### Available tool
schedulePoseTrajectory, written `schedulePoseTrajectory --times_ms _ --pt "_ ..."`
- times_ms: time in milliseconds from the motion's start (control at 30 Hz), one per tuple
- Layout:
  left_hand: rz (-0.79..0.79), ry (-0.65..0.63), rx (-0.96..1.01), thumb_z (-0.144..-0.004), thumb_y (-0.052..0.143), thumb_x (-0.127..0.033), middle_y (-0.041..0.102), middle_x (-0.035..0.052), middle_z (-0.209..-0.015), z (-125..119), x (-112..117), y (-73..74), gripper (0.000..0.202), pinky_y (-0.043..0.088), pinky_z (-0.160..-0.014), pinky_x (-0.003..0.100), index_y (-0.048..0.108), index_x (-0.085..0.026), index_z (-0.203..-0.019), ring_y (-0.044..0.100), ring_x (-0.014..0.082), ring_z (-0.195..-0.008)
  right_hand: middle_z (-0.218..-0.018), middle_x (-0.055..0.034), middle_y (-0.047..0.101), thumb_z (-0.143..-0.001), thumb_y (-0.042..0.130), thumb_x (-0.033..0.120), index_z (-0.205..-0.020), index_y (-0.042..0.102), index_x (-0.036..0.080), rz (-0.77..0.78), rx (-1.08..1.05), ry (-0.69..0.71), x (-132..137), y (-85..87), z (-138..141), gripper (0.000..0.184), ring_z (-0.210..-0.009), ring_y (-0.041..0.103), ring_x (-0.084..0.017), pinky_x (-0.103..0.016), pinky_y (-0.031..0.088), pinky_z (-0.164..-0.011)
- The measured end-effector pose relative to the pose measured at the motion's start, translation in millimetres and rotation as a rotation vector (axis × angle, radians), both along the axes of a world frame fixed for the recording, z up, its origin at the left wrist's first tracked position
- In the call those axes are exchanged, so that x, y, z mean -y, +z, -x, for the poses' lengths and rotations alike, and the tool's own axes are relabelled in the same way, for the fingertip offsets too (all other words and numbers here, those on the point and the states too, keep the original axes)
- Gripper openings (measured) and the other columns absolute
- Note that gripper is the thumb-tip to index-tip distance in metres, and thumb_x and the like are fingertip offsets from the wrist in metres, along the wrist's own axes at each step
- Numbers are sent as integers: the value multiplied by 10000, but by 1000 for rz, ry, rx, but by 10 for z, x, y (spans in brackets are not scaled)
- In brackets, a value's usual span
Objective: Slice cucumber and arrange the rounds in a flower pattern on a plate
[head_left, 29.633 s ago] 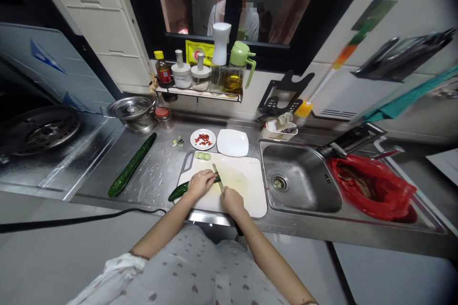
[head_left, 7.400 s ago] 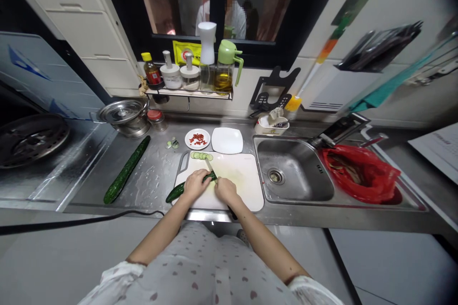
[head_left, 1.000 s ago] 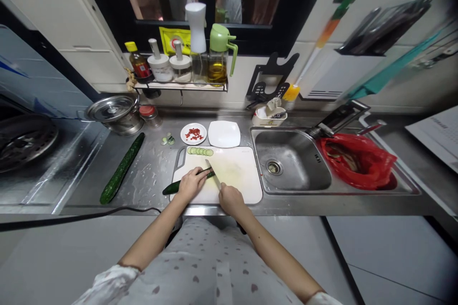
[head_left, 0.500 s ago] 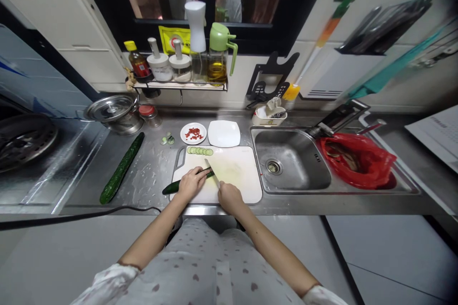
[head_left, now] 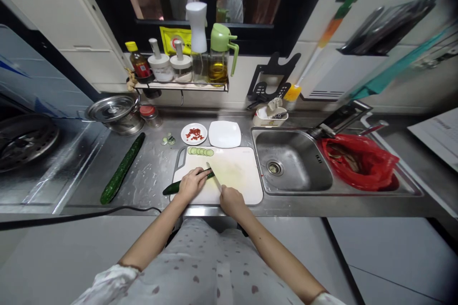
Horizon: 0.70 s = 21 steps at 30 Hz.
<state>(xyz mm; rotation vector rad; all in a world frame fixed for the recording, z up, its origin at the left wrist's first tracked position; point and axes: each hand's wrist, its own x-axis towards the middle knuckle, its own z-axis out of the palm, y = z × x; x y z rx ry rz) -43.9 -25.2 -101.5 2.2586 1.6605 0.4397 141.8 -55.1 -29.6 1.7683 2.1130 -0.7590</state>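
Left hand (head_left: pixel 191 183) clasps cucumber (head_left: pixel 171 188), long axis slanting away rightward; right hand (head_left: pixel 232 201) grips knife (head_left: pixel 215 178) angled away leftward.

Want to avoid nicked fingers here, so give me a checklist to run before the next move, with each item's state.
1. Right hand closed around the long silver-bladed knife: ok.
2. Left hand on the whole-skinned, dark green cucumber: ok.
3. Safe gap between left fingertips and blade: cannot tell; they look very close.
4. Cucumber fully on the white rectangular cutting board: not ok; its left end juts past the board's edge.
5. Round pale-green slices apart from the knife: ok; they lie in a row along the board's far edge.
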Motion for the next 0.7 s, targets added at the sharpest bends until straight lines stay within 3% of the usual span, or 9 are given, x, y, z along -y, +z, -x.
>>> schedulePoseTrajectory --times_ms 400,700 --pt "-7 2 -7 -959 450 -334 608 22 -1154 -6 6 -4 332 479 -878 266 633 -343 -1236 578 156 -1005 -1054 -174 692 -896 381 106 -1131 585 112 -31 -11 16 -220 -57 147 312 -1009 660 -239 -300 466 -781" --pt "-57 -5 23 -950 477 -323 624 14 -1112 8 -2 -38 311 482 -850 255 644 -335 -1212 585 150 -984 -1038 -166 695 -903 394 122 -1102 587 111 7 14 12 -73 -72 58 277 -998 662 -256 -314 464 -775"
